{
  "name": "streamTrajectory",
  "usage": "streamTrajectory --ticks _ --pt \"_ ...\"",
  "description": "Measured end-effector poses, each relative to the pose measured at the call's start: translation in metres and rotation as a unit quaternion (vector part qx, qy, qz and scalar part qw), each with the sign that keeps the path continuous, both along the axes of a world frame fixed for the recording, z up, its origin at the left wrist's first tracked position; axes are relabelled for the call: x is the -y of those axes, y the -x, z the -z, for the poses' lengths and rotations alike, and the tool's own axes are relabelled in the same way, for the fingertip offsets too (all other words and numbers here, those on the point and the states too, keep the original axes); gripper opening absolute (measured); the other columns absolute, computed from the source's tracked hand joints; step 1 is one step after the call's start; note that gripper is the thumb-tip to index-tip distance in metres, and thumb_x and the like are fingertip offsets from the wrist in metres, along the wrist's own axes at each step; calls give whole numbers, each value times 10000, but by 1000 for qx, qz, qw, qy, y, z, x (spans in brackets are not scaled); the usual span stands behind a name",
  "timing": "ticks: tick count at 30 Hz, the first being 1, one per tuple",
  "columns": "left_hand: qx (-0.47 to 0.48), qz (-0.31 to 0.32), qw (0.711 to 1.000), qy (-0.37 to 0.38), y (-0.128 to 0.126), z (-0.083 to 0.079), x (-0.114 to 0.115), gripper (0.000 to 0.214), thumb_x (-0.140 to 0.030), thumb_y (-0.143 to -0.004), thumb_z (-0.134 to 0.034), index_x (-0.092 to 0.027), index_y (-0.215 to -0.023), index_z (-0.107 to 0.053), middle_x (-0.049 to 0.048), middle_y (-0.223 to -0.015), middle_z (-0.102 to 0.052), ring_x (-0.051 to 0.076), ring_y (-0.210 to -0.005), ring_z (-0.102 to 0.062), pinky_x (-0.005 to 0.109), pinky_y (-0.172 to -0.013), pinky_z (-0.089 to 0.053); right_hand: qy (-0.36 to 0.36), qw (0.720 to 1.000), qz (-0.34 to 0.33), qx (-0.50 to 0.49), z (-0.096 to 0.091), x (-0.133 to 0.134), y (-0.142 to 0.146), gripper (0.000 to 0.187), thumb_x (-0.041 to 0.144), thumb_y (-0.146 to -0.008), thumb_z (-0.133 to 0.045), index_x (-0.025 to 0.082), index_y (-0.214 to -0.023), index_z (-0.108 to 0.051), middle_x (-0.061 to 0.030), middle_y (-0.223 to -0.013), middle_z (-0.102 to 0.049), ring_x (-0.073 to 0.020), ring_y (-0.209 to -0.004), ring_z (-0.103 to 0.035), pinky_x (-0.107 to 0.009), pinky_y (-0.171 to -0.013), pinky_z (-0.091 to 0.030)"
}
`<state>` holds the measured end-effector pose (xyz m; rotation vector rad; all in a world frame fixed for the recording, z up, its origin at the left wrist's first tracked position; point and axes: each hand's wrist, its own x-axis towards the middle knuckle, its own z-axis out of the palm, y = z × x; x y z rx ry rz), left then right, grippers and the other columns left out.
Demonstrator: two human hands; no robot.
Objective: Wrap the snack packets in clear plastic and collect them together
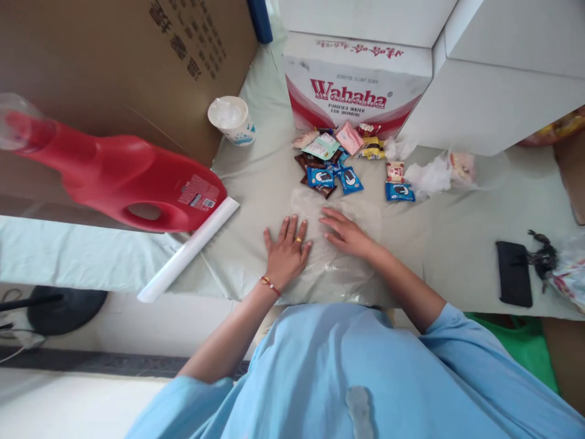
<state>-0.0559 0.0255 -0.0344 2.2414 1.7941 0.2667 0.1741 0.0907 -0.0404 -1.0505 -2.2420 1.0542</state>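
Note:
A clear plastic bag or sheet [338, 277] lies flat on the cloth-covered table in front of my body. My left hand [287, 253] rests palm down at its left edge, fingers spread, with a ring and a red bracelet. On top of the plastic, my right hand [347, 235] is laid with its fingers apart, pointing left. Neither hand grips anything. Just beyond them is a pile of small wrapped snacks, among them blue packets [321, 177], a pale green packet [322, 147] and a pink packet [349, 139].
Behind the snacks stands a Wahaha water carton [356, 79]. To the left are a paper cup [233, 122], a red jug [137, 177] and a white roll [189, 250] overhanging the table edge. A crumpled bag [432, 175] and a black phone [514, 273] lie on the right.

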Motion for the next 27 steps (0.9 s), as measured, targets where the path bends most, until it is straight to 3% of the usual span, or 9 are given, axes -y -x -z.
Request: streamTrajectory --ticks 3,5,8,10,12,14,17,23,27 --pt "1 -23 1000 12 -4 1 8 606 -446 -1062 -422 -277 -1642 -372 160 -1743 -273 341 -1628 -240 762 -1247 24 130 985 73 -84 -2 -10 -17 441 424 -1016 -536 169 -1360 -640 -169 -1430 -658 -265 -1336 -629 -471 -1110 -526" --pt "7 -33 999 15 -7 1 11 608 -446 -1058 -428 -281 -1641 -375 158 -1746 -267 347 -1629 -236 769 -1244 24 173 971 139 -93 -6 -26 -24 422 451 -1006 -522 161 -1275 -670 -148 -1196 -750 -261 -1108 -727 -450 -971 -599" --pt "7 -33 999 15 -7 0 13 605 -445 -1061 -421 -284 -1643 -372 158 -1744 -271 348 -1625 -249 769 -1246 23 74 976 202 -26 -16 -64 -20 375 399 -958 -581 178 -1239 -694 -130 -1170 -735 -260 -1050 -713 -446 -964 -589" --pt "2 -32 999 10 -7 0 13 603 -446 -1063 -421 -287 -1643 -371 155 -1743 -272 340 -1625 -252 761 -1252 22 -37 978 200 48 -22 -90 -8 436 337 -921 -635 189 -1329 -671 -144 -1326 -676 -291 -1201 -649 -472 -1072 -527" --pt "1 -31 1000 5 -6 0 13 598 -451 -1065 -418 -288 -1639 -380 150 -1742 -277 333 -1624 -255 748 -1260 25 -99 972 168 128 -27 -110 5 576 298 -879 -697 154 -1431 -617 -178 -1434 -610 -333 -1313 -574 -492 -1145 -465" --pt "-1 -30 1000 0 -5 0 13 593 -457 -1070 -406 -278 -1636 -389 148 -1738 -289 331 -1620 -267 741 -1265 29 -111 966 130 195 -29 -120 13 644 294 -864 -729 112 -1466 -591 -204 -1424 -610 -361 -1314 -559 -499 -1150 -453" --pt "-7 -28 1000 -4 -5 1 14 596 -467 -1081 -371 -254 -1637 -389 141 -1734 -297 324 -1619 -274 737 -1269 26 -124 953 108 255 -29 -115 5 581 328 -904 -693 116 -1440 -620 -198 -1320 -656 -371 -1229 -593 -495 -1089 -490" --pt "-29 -28 999 1 -5 1 18 614 -470 -1092 -315 -205 -1642 -373 147 -1753 -224 305 -1632 -243 723 -1280 -14 -117 918 195 324 -33 -101 -54 526 356 -902 -660 108 -1365 -681 -224 -1264 -664 -398 -1164 -616 -525 -1047 -495" --pt "-32 -26 999 3 -4 1 19 619 -469 -1088 -330 -195 -1641 -375 155 -1752 -215 307 -1631 -245 719 -1281 -3 -136 930 179 291 -45 -117 -54 514 395 -952 -600 131 -1386 -672 -213 -1299 -665 -382 -1209 -600 -515 -1076 -480"
